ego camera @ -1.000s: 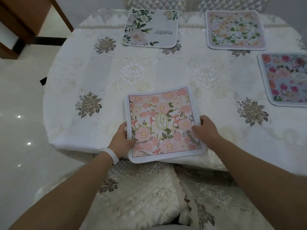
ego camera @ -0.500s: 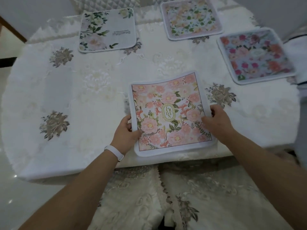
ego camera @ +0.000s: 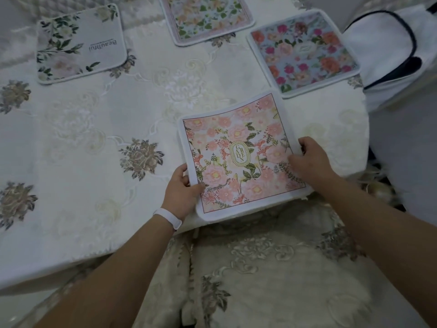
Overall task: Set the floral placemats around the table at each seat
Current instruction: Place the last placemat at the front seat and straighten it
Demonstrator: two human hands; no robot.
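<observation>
Tablecloth, white with embroidered grey-brown roses, covers the table.

Far left: white placemat with green leaf sprays and the word "Beautiful", lying flat on the cloth.

Near centre-left: left hand, white wristband on the wrist. Thumb lies on top of the pink placemat's left border and the hand pinches that edge.

Centre: pink floral placemat, white border, oval "GARDEN" label in the middle. It sits at the near edge of the table, its near border slightly over the edge. The far side bows a little, so it is not fully flat.

Far centre: pastel floral placemat, cut off by the top of the view.

Far right: blue placemat with red and orange roses, flat, just beside the pink one's far-right corner; contact cannot be told.

Right: right hand, fingers curled over the pink placemat's right edge, gripping it. Hands well apart, one on each side of it.

Far right edge: white object with dark trim, off the table.

Near: embroidered cream chair cover below the table edge.
</observation>
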